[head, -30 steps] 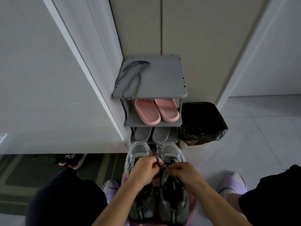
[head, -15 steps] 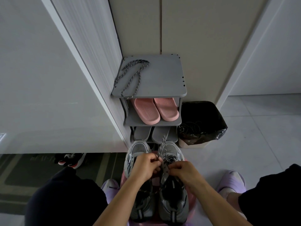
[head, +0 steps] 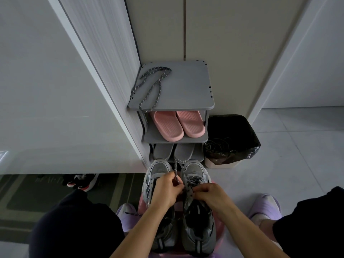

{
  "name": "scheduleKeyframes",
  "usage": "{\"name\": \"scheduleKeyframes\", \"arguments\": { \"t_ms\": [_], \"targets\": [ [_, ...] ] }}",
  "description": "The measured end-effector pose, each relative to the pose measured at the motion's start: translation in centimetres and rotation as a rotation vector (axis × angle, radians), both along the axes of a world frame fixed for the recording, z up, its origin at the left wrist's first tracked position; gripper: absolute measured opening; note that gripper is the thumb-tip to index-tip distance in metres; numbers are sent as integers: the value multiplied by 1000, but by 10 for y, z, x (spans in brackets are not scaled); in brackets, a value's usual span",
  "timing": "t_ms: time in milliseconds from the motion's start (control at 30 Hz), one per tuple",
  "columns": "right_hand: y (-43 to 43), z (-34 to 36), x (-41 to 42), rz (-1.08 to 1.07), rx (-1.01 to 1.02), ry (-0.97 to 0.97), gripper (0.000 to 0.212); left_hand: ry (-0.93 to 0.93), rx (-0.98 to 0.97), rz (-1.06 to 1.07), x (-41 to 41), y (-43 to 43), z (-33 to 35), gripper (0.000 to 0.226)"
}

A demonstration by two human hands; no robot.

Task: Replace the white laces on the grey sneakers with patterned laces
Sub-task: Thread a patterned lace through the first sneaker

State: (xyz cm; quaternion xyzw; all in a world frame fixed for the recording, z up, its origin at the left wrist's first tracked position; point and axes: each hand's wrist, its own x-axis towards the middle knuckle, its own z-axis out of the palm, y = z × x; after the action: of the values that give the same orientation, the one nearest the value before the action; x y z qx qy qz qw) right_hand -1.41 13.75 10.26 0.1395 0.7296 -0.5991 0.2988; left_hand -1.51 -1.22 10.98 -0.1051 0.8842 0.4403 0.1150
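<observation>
Head view: below the flat-topped grey shoe rack (head: 186, 90), which carries a spare lace (head: 149, 88), the mesh-and-rubber grey sneakers (head: 198, 229) sit between the knees. Left hand (head: 165, 190) and right hand (head: 210, 194) each pinch the round, speckled patterned lace (head: 176, 167) at one sneaker's eyelets. It seems best to draw both ends even and untwisted before the next eyelet.

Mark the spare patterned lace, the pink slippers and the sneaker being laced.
spare patterned lace (head: 150, 94), head view, midway along one strand.
pink slippers (head: 167, 127), head view, left slipper's strap.
sneaker being laced (head: 194, 170), head view, its toe.
</observation>
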Motion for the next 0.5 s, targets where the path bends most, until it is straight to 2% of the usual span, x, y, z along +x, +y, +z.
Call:
{"name": "scheduleKeyframes", "arguments": {
  "t_ms": [133, 233, 500],
  "targets": [
    [-1, -2, 0, 4, 19, 10, 16, -4, 28, 4, -1, 1, 1, 20],
    [-1, -2, 0, -6, 23, 12, 15, 26, -4, 8, 1, 4, 2, 12],
    [-2, -2, 2, -13, 32, 54, 17, 45, -52, -32, 1, 5, -1, 10]
  ]
}}
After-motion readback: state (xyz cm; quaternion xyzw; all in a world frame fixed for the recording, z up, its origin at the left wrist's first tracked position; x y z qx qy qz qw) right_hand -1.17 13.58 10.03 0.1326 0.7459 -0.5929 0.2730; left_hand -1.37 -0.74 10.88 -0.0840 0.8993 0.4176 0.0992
